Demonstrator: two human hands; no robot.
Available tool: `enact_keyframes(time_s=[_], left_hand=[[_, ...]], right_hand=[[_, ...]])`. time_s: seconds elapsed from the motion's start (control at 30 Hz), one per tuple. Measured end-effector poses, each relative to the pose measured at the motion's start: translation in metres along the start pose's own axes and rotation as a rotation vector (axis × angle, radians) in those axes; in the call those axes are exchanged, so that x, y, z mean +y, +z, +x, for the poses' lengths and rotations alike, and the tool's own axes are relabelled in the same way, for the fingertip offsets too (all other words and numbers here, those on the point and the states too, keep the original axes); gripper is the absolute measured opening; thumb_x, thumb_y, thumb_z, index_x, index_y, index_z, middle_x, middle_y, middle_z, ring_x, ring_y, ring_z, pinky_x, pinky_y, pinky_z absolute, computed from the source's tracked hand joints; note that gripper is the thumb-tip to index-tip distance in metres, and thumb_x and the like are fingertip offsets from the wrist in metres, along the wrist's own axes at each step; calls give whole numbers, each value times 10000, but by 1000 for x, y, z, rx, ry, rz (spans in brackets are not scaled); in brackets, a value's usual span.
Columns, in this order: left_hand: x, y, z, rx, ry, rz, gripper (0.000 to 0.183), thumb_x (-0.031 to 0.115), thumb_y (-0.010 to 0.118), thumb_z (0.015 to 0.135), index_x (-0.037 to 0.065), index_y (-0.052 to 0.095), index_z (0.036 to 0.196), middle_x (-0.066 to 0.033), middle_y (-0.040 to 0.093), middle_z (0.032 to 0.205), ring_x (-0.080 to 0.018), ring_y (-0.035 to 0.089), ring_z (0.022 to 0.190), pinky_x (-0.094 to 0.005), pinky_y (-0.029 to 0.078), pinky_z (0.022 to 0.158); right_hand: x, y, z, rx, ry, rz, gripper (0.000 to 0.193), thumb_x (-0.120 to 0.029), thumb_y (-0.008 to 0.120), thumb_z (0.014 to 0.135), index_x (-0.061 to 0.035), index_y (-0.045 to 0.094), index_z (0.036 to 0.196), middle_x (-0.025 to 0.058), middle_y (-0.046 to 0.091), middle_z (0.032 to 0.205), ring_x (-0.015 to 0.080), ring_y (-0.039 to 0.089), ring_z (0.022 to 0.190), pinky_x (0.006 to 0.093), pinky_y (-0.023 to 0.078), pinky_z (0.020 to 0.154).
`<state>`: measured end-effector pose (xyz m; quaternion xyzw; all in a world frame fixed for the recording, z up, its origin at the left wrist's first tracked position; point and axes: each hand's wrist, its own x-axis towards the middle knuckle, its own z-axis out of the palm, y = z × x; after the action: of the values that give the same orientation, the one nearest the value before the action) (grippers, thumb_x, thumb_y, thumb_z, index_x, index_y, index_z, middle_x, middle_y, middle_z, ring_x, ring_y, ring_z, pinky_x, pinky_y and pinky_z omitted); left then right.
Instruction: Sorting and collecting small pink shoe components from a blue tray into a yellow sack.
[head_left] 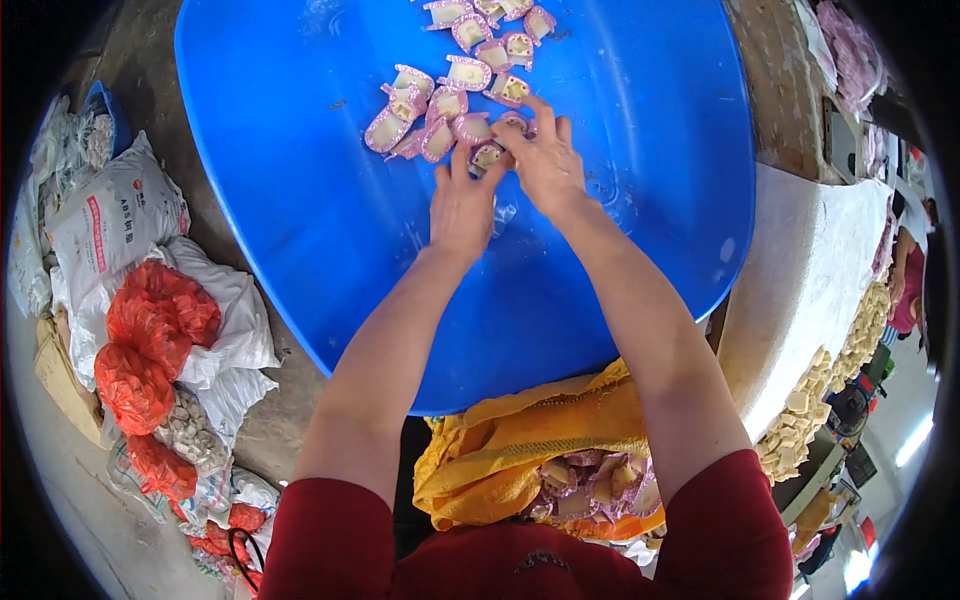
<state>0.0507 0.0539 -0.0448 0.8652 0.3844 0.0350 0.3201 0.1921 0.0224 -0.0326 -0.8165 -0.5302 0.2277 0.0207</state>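
Observation:
Small cream-coloured pieces with pink speckled rims (446,104), each rounded at one end, lie in a loose cluster inside a large blue plastic tub (300,180). At the cluster's near edge, my left hand (463,208) has thumb and fingers closed around one pink-rimmed piece (486,157). Just beyond and to the right, my right hand (550,165) curls its fingers over another such piece (513,121), partly hidden beneath them. Both hands almost touch at the thumbs. What the pieces are for does not show.
Below the tub, against my body, an open yellow woven sack (520,430) holds more pink-rimmed pieces (600,487). White sacks (115,215) and red plastic bags (150,325) stand at left. Cream pieces (800,415) are heaped at right, near another person (908,280).

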Motion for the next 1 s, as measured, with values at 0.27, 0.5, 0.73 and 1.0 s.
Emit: enact_keyframes(time_s=[0.27, 0.5, 0.73, 1.0], left_hand=[[-13, -26, -15, -176, -223, -604, 495, -36, 660, 727, 144, 556, 1177, -94, 519, 1152, -266, 615, 890, -365, 537, 734], [91, -155, -127, -456, 205, -1074, 470, 52, 716, 722, 108, 595, 1173, -82, 532, 1220, -209, 547, 1100, -350, 476, 885], [152, -124, -218, -353, 650, -470, 361, 77, 685, 775, 161, 660, 1125, -94, 574, 1168, -267, 584, 929, -375, 461, 744], [60, -134, -78, 143, 229, -392, 282, 172, 682, 776, 72, 640, 1036, -135, 620, 972, -313, 586, 908, -418, 480, 824]], right_hand=[[15, -36, -38, -223, 106, 77, 320, -132, 605, 839, -220, 578, 1145, 103, 549, 1156, 303, 590, 979, 438, 514, 801], [4, -189, -176, -436, -416, 599, 284, -151, 650, 828, -135, 595, 1106, 75, 602, 1011, 272, 605, 930, 364, 507, 791], [7, -224, -292, -935, -330, 357, 443, -162, 672, 795, -198, 570, 1224, 54, 589, 1172, 270, 566, 1085, 376, 504, 859], [8, -211, -162, -824, -410, 473, 382, -255, 612, 846, -125, 573, 1203, 142, 625, 1152, 301, 620, 1013, 403, 508, 845]])
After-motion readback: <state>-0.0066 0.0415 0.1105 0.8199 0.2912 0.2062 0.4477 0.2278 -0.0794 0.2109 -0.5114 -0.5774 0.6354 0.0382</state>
